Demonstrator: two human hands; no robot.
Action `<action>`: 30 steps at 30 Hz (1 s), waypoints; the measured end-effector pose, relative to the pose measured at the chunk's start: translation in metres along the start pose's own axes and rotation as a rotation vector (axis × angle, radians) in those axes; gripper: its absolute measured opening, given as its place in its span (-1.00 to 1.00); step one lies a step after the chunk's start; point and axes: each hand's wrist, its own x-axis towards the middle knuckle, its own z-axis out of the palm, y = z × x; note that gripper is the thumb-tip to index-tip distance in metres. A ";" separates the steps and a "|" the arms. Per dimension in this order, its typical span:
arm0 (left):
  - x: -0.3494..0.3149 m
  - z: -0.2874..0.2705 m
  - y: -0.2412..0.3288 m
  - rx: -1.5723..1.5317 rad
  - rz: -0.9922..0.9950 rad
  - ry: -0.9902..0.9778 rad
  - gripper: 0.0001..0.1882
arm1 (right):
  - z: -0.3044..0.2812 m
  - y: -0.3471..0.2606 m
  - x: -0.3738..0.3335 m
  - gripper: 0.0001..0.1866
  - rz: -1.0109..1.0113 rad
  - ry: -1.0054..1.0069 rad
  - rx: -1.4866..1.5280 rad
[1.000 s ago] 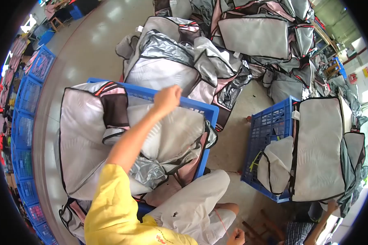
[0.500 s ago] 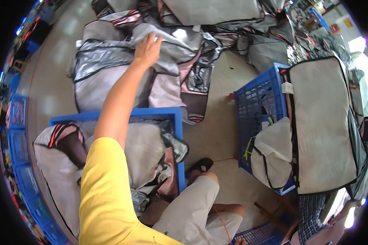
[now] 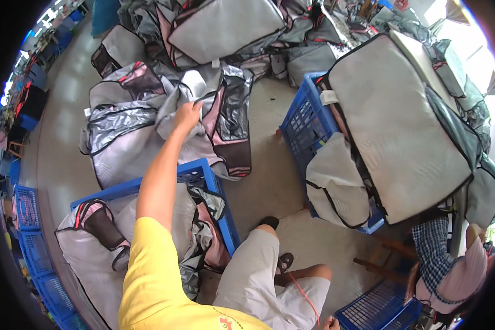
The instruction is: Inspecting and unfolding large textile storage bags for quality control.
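Note:
My left hand point(image 3: 187, 115) is stretched far forward, its fingers closed on the edge of a silver-grey padded bag point(image 3: 169, 114) with black trim. That bag lies on a floor pile with pink pieces and dark mesh, and the gripped part is raised into a fold. Under my left arm stands a blue plastic crate point(image 3: 208, 175) stuffed with similar bags point(image 3: 88, 242). Only part of my right hand point(image 3: 331, 323) shows at the lower edge, its fingers curled. A thin red cord point(image 3: 304, 294) runs down close to it; whether the hand holds it is hidden.
At right, another blue crate point(image 3: 300, 118) bears a large grey padded bag point(image 3: 396, 126). More bags point(image 3: 228, 27) are heaped at the back. A co-worker in a checked garment point(image 3: 434, 247) is at lower right, near a blue basket point(image 3: 368, 313). Blue crates point(image 3: 36, 247) line the left.
My left hand has closed on the bag's edge and pulled a fold of it up and toward me. The view has shifted, showing more of the co-worker.

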 end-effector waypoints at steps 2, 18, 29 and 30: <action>0.004 -0.040 0.026 -0.255 0.018 0.206 -0.39 | 0.002 0.011 0.005 -0.56 -0.041 0.024 0.020; -0.293 -0.523 0.383 -1.389 0.839 0.105 -0.57 | 0.043 -0.143 0.004 -0.41 -0.303 -0.599 1.262; -0.383 -0.553 0.364 -0.369 0.858 0.392 -0.49 | 0.087 -0.186 -0.030 -0.35 0.148 -0.833 1.554; -0.381 -0.541 0.362 -0.439 0.915 0.410 -0.52 | 0.097 -0.173 -0.027 -0.35 0.221 -0.807 1.558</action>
